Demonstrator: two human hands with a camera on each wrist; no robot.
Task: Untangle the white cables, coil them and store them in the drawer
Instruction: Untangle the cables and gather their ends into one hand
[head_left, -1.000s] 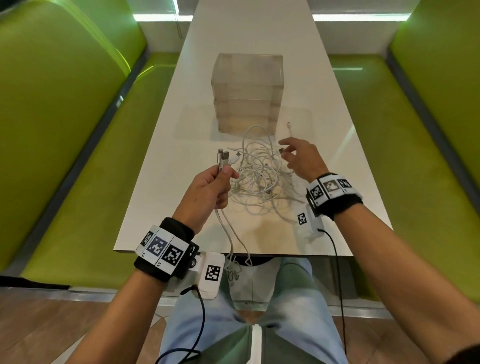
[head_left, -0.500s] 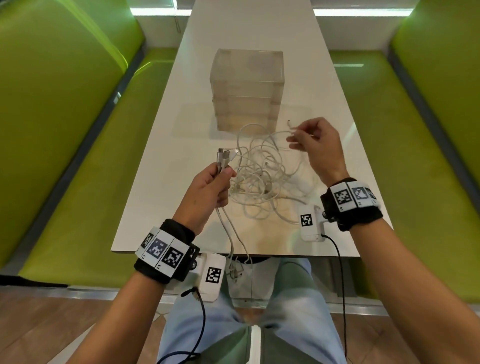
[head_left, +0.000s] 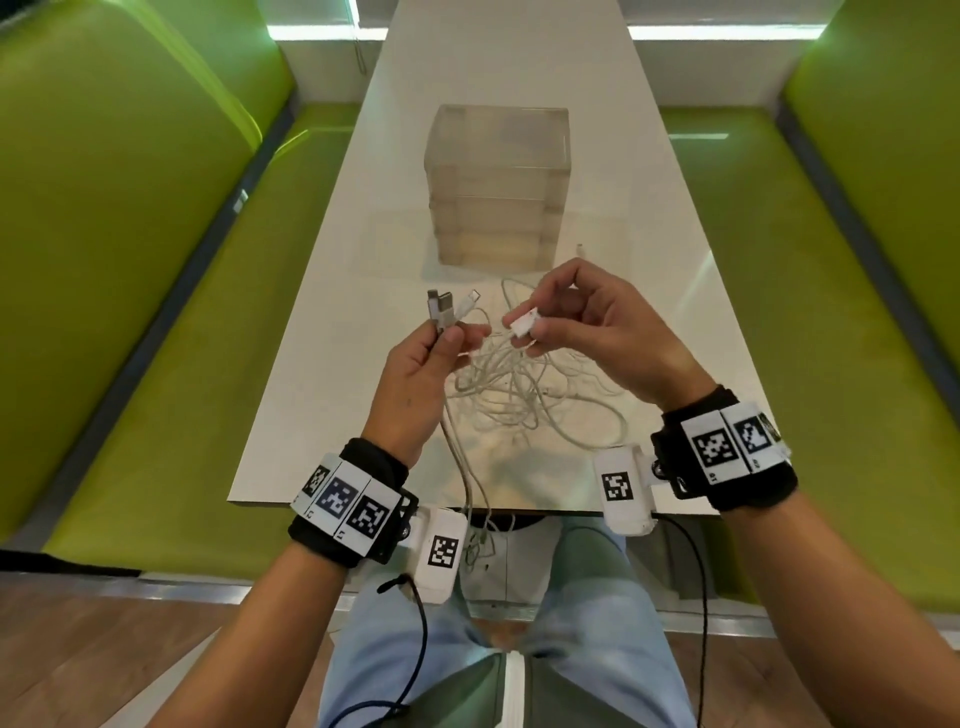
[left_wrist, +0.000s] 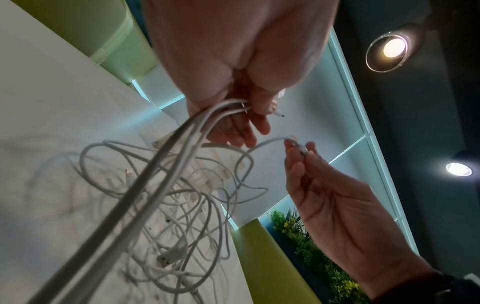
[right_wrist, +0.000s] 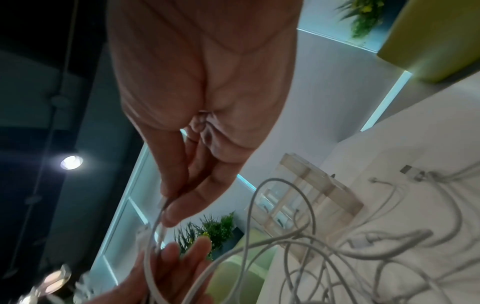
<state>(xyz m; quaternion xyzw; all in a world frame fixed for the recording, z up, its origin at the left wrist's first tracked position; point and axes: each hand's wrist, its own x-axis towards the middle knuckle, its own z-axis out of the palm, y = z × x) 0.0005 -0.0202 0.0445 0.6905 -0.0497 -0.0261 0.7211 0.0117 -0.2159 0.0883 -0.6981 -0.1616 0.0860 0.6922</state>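
A tangle of white cables (head_left: 519, 384) lies on the white table (head_left: 332, 332) near its front edge. My left hand (head_left: 431, 358) grips several cable ends upright, their plugs (head_left: 447, 306) sticking up above the fist; their cords hang over the table's front edge. My right hand (head_left: 566, 322) pinches one white plug (head_left: 522, 323) between thumb and fingers, held above the tangle close to the left hand. In the left wrist view that plug (left_wrist: 302, 149) trails a cord into the pile (left_wrist: 182, 216). A clear drawer unit (head_left: 498, 187) stands beyond the tangle, its drawers closed.
Green bench seats (head_left: 156, 312) run along both sides of the table. A loose cable end (head_left: 581, 248) lies right of the drawer unit. Wrist camera leads (head_left: 701, 597) hang below my arms over my lap.
My right hand lifted a plug out of the tangle, first far right, then brought it back toward my left hand. The left hand kept holding its cable ends.
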